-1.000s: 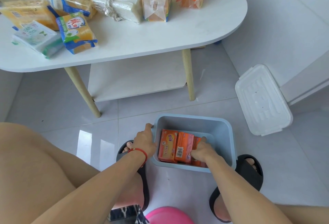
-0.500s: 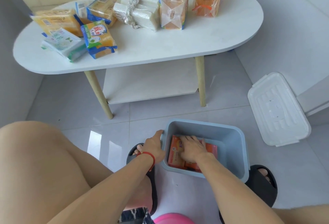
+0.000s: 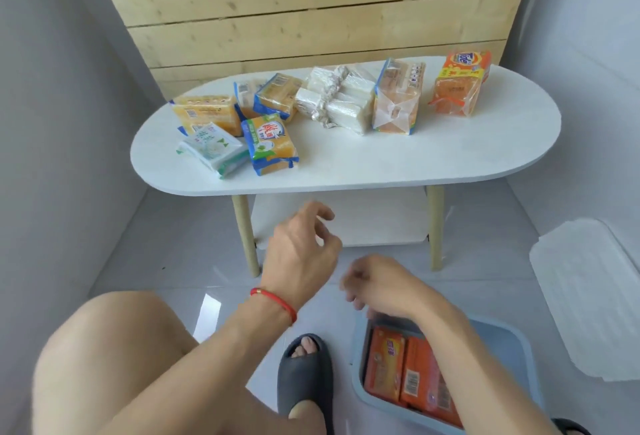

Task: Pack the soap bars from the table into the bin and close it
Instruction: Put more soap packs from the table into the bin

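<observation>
A blue bin (image 3: 519,348) stands on the floor at lower right with orange soap packs (image 3: 401,369) lying inside. Its white lid (image 3: 588,296) lies on the floor to the right. Several wrapped soap packs rest on the white oval table (image 3: 381,161): a yellow-and-blue pack (image 3: 272,145), a white-green pack (image 3: 214,149), a clear-wrapped white bundle (image 3: 337,100), an upright pack (image 3: 398,99) and an orange Tide pack (image 3: 462,83). My left hand (image 3: 301,251) hovers in front of the table with loose fingers, holding nothing. My right hand (image 3: 381,284) is above the bin's near rim, empty.
A lower shelf (image 3: 363,223) sits under the tabletop between wooden legs. A wooden plank wall (image 3: 311,9) stands behind the table. My bare knee (image 3: 114,358) and a dark slipper (image 3: 303,372) are at lower left of the bin.
Both hands have come up out of the bin area and now hover empty; the left let go of the bin rim. The camera has tilted up toward the table.
</observation>
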A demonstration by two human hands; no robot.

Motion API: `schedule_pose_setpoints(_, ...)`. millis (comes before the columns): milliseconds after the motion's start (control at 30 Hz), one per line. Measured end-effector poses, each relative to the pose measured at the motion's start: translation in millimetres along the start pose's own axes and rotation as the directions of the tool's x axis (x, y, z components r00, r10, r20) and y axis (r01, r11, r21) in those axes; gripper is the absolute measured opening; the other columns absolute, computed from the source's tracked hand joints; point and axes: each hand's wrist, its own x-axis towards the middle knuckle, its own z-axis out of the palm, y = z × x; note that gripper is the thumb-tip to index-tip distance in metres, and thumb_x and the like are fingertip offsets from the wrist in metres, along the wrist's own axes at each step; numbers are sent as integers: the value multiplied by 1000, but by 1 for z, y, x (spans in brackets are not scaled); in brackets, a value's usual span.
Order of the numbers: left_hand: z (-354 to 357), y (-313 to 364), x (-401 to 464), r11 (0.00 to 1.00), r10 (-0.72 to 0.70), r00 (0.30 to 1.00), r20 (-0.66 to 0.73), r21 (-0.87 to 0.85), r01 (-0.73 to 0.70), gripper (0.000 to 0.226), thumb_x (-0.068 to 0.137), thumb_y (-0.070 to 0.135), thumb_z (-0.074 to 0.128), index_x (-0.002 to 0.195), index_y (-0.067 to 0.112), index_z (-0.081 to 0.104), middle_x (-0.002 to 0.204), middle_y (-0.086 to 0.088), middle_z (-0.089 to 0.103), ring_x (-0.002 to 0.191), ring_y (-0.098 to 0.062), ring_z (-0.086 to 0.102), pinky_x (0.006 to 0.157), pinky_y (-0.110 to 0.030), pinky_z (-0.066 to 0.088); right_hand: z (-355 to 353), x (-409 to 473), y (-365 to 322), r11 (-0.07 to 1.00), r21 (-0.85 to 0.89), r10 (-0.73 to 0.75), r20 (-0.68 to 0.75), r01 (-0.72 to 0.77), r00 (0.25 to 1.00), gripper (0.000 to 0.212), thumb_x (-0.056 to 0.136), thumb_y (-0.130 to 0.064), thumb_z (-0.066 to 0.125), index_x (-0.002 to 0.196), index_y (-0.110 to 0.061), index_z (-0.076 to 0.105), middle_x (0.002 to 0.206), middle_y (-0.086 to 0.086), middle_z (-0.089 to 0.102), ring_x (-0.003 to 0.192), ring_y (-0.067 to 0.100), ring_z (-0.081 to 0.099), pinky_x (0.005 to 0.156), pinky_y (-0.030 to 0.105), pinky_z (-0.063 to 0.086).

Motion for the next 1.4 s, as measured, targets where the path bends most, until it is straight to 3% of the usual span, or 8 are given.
schedule_pose_setpoints(167,-83,-12,72,988,92,960,-266,142,-55,29,77,8,61,104,14,68,100,-3,68,90,-26,60,79,-34,49,-32,-11,-81,905,-119,-419,-397,407,816,20,92,-17,56,102,-25,72,83,-10,71,75,7,67,71,28,55)
schedule_pose_setpoints(300,-105,-55,112,928,-43,996,-75,367,68,51,79,9,57,130,13,53,135,-8,51,126,-33,42,100,-46,43,-36,16,-132,788,-378,-613,-398,487,683,42,92,-10,55,133,-17,62,131,2,63,118,22,57,101,40,48)
schedule_pose_setpoints(633,-93,-67,118,928,-133,968,-213,316,198,19,84,32,60,94,16,55,100,-9,40,109,-34,38,67,-38,39,-14,75,-163,747,-559,-530,-177,359,829,72,95,-18,56,160,-16,25,172,1,8,158,29,-2,124,47,22)
schedule_pose_setpoints(800,-101,-48,91,933,-252,945,-209,208,295,63,74,30,74,124,6,43,104,-19,56,107,-40,49,90,-42,41,-11,36,-145,732,-438,-678,-398,521,618,47,92,-3,57,139,-8,58,146,9,57,141,29,44,116,35,35)
schedule_pose_setpoints(867,-101,-38,64,960,-259,946,-195,57,275,60,70,31,75,115,10,43,90,-7,58,100,-39,56,79,-39,46,-6,17,-131,786,-323,-613,-517,527,598,23,91,-14,59,111,-15,72,106,-1,75,103,21,66,94,38,51)
schedule_pose_setpoints(1000,-83,-15,10,962,-262,965,-27,-86,259,61,57,49,71,104,27,39,84,-2,65,80,-26,65,57,-32,50,-4,-11,-104,935,79,-298,-358,346,885,40,85,-53,52,81,-17,70,77,-1,75,68,20,74,69,46,63)
schedule_pose_setpoints(1267,36,1,-23,967,-104,894,435,-167,194,62,68,46,78,112,28,39,97,-2,60,75,-12,58,53,-13,40,-31,-25,6,933,349,91,-2,-85,996,15,91,-31,65,103,-25,72,91,-2,79,77,8,76,66,32,60)
schedule_pose_setpoints(1400,101,-18,-39,982,-159,771,616,18,189,57,83,39,66,128,19,37,116,-8,55,92,-16,59,71,-17,50,-44,-23,72,958,53,284,-14,-283,959,24,92,-28,69,113,-17,63,109,8,74,98,26,74,86,41,61)
